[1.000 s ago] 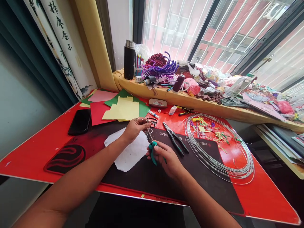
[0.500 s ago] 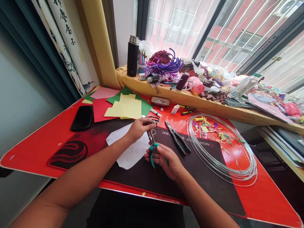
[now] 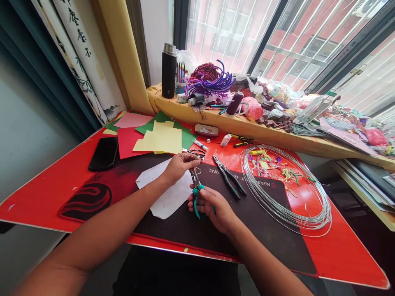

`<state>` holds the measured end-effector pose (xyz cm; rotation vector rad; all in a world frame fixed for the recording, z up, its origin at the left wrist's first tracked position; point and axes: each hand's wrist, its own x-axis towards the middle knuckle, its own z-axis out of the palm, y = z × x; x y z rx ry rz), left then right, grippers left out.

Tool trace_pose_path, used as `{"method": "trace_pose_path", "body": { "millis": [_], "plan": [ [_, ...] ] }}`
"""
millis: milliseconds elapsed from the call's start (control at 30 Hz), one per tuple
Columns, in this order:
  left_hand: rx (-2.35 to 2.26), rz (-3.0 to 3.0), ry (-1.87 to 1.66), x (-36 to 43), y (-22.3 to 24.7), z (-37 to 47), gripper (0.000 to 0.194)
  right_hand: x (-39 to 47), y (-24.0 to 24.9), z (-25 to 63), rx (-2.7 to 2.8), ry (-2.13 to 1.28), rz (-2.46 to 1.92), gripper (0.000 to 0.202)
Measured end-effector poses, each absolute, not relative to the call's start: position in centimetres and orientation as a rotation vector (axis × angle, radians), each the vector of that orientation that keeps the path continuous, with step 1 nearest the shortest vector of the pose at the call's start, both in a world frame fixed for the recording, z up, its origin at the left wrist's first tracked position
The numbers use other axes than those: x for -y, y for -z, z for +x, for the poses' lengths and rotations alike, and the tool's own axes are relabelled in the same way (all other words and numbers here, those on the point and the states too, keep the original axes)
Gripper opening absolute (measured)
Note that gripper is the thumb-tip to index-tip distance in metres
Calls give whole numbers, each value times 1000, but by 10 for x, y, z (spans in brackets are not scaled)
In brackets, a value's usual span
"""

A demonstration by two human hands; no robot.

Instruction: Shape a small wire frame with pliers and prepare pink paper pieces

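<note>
presently: left grip (image 3: 177, 168) is pinching thin wire (image 3: 185, 155), some curves made, remainder unclear; right grip (image 3: 218, 206) is wrapping teal-handled pliers (image 3: 196, 190) at five o'clock; large coil (image 3: 320, 223) is lying at four o'clock.

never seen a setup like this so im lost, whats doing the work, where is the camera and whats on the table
There is no machine here: two bare hands do the work, seen from one camera worn on the person's head, looking forward and down. The right hand holds small teal-handled pliers. The left hand pinches what looks like thin wire just above them. On the red table lie a dark mat, white paper, coloured sheets, a phone, larger pliers and a big wire coil.
</note>
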<state>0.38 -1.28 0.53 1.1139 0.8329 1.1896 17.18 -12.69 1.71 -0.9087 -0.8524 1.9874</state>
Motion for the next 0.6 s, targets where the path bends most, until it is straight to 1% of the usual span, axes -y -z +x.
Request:
{"method": "trace_pose_path", "body": {
  "millis": [267, 433, 500, 600],
  "plan": [
    [-795, 885, -1220, 7, 0, 1, 35, 122, -14, 171, 967, -1896, -945, 47],
    [-851, 757, -1482, -7, -5, -12, 37, 123, -17, 175, 1107, -1870, -994, 46],
    [-869, 715, -1534, -11, -7, -16, 40, 120, -21, 179, 1292, -1721, -1078, 44],
    [-872, 714, -1518, -13, -7, -18, 43, 110, -25, 188, 1622, -1248, -1262, 42]
  ]
}}
